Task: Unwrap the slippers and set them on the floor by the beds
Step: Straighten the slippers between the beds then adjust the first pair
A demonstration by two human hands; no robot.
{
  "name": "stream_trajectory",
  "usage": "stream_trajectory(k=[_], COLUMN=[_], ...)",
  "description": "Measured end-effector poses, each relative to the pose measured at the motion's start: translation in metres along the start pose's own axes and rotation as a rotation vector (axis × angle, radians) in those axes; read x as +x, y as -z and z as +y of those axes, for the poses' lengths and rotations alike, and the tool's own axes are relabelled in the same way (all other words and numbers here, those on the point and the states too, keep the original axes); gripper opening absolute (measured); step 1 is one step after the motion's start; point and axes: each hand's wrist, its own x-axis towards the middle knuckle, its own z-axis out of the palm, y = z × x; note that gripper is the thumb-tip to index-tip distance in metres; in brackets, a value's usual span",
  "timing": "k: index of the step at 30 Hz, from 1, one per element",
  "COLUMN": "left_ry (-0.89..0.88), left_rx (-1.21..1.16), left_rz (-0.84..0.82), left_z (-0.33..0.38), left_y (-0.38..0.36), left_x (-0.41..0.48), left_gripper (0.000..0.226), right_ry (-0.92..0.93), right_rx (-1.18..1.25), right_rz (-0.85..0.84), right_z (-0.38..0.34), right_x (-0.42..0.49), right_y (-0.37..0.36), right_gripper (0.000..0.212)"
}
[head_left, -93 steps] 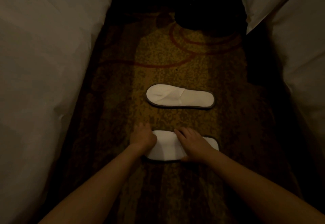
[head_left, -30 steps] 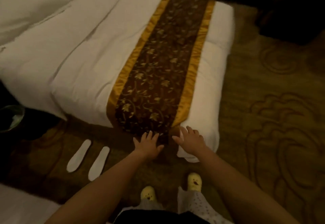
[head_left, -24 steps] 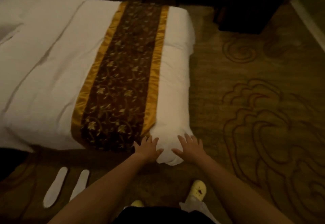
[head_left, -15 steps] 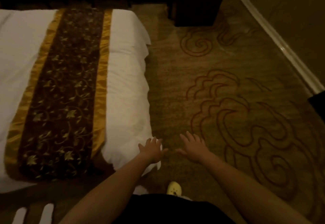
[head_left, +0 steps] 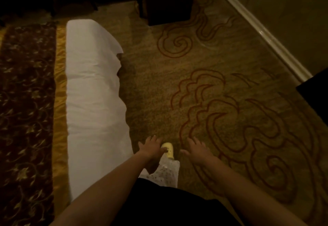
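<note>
No slippers show in the head view at this moment. My left hand [head_left: 151, 146] hangs palm down with fingers spread, empty, just off the corner of the white bed [head_left: 92, 90]. Beside it my right hand [head_left: 197, 148] is also spread and empty, held above the patterned carpet [head_left: 221, 101]. A yellow shoe [head_left: 168, 150] on my own foot peeks out between the two hands.
A brown and gold runner [head_left: 26, 101] lies across the bed at the left. Dark furniture [head_left: 166, 0] stands at the top centre. A white skirting board [head_left: 257, 30] runs along the wall at the right, with a dark object [head_left: 314, 94] at the right edge.
The view has swung right, away from the two white slippers on the floor between the beds; they have left the frame. Both hands stay empty and spread, now past the bed corner.
</note>
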Motion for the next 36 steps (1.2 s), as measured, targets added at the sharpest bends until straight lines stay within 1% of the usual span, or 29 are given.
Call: stream_trajectory(k=[5,8,12,18,24,30,36], left_ry=[-0.020,-0.037,0.031,0.101,0.184,0.263,0.359], left_rx=[-0.047,-0.036,-0.071,-0.143,-0.205,-0.323,-0.398], left_rz=[0.063,0.129,0.162,0.174,0.178,0.234,0.243], left_z=[0.005,-0.003,-0.012,-0.021,-0.035,-0.063,-0.108], left_y=[0.097,0.165,0.244,0.343,0.441,0.537,0.628], left_x=[0.065,0.096,0.133,0.205,0.287,0.339,0.394], left_gripper=[0.061,0.061,0.062,0.062,0.061,0.062,0.062], right_ry=[0.011,0.054,0.132,0.153,0.239,0.363,0.456], right_rx=[-0.050,-0.037,-0.044,-0.130,-0.219,-0.335,-0.358], right_rz=[0.046,0.111,0.151,0.099,0.035,0.028,0.061], right_z=[-0.028,-0.058,-0.093,-0.127,-0.170,-0.235,-0.315], right_x=[0.073,0.116,0.165,0.264,0.379,0.467,0.547], right_y=[0.097,0.162,0.235,0.328,0.434,0.550,0.619], right_gripper=[0.073,0.070,0.072,0.075,0.072,0.069,0.067])
